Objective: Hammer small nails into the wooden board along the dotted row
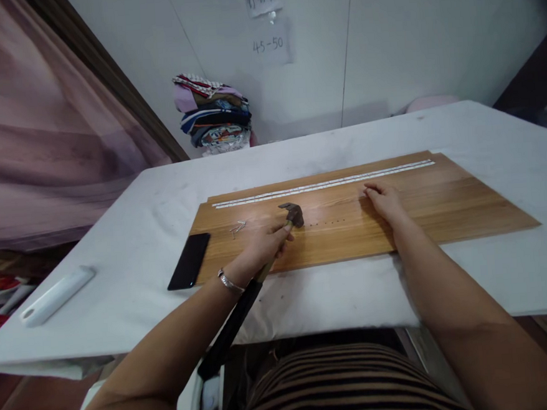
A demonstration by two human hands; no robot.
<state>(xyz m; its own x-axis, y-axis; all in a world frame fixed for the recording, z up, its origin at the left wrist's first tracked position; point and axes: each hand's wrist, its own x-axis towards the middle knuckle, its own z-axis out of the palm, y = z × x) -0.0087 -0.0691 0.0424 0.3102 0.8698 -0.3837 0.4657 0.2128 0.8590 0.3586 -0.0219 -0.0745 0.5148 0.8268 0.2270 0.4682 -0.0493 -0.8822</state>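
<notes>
My left hand (pixel 267 241) is wrapped round a claw hammer (pixel 295 215), close under its head. The black grip of the hammer slants down toward my body beneath the wrist. My right hand (pixel 384 202) hovers over or rests on the wooden board (pixel 461 207), its fingers drawn together; what they hold, if anything, is too small to make out. Between the hands, a row of several small dark nail heads or holes (pixel 326 223) runs across the board. Several loose nails (pixel 238 228) lie on the board to the left of my left hand.
Two white measuring strips (pixel 323 184) lie along the board's far side. A black phone (pixel 189 261) overlaps its left end. Farther left on the white-covered table (pixel 130 240) is a white elongated object (pixel 59 296). Folded clothes (pixel 215 115) are stacked behind the table, against the wall.
</notes>
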